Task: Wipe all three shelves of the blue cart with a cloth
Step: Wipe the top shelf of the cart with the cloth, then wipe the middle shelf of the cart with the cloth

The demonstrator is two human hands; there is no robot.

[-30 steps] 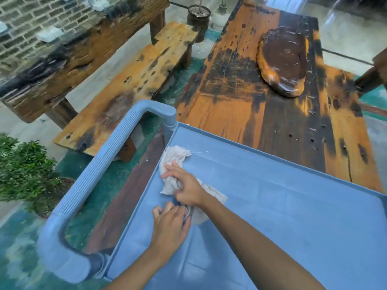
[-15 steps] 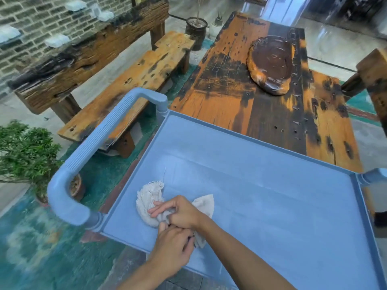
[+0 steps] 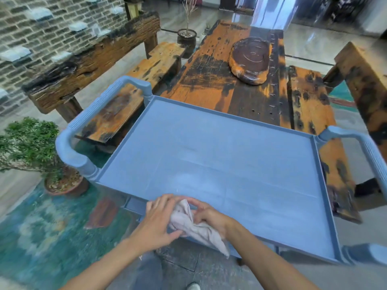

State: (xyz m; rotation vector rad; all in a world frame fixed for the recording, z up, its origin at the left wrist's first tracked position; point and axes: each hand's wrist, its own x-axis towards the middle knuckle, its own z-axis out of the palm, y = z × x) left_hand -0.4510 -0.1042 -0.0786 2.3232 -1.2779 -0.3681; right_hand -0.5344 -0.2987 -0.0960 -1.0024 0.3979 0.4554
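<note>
Both my hands at near rim of top shelf [image 3: 209,155]. Left hand [image 3: 156,219] and right hand [image 3: 210,216] pinch cloth [image 3: 194,229], bunched, tail trailing off edge toward me. Unwiped shelf lies ahead and right; right hand nearer, I judge.

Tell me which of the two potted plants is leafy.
The potted plant on the left, beside the cart handle; the far pot by the table holds only bare twigs.

Cart [image 3: 209,147] before the table [image 3: 219,84] – bench [image 3: 134,84] and plant [image 3: 29,141] to its left
</note>
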